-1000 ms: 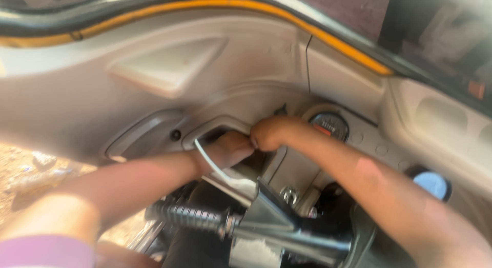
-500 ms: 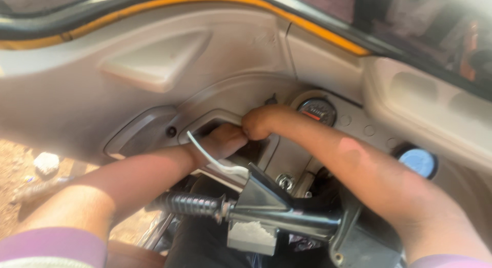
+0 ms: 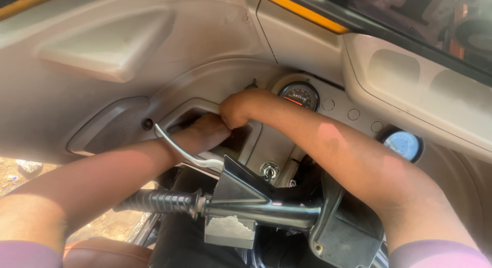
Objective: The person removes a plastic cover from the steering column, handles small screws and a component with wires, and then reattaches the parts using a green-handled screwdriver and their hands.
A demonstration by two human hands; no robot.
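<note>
Dashboard recess (image 3: 241, 140): left hand (image 3: 205, 134), right hand (image 3: 238, 106) reach inside, fingers hidden.

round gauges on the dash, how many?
2: a dark-faced gauge just right of the right hand, and a pale blue-faced gauge lower right, partly behind the right forearm. Others may be hidden.

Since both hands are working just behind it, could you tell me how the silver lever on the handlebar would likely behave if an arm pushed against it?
The silver lever looks like thin curved metal, so probably stiff. It joins the black housing at one end, so it would likely pivot rather than come loose. The left hand sits right behind it, so a bump seems possible.
</note>
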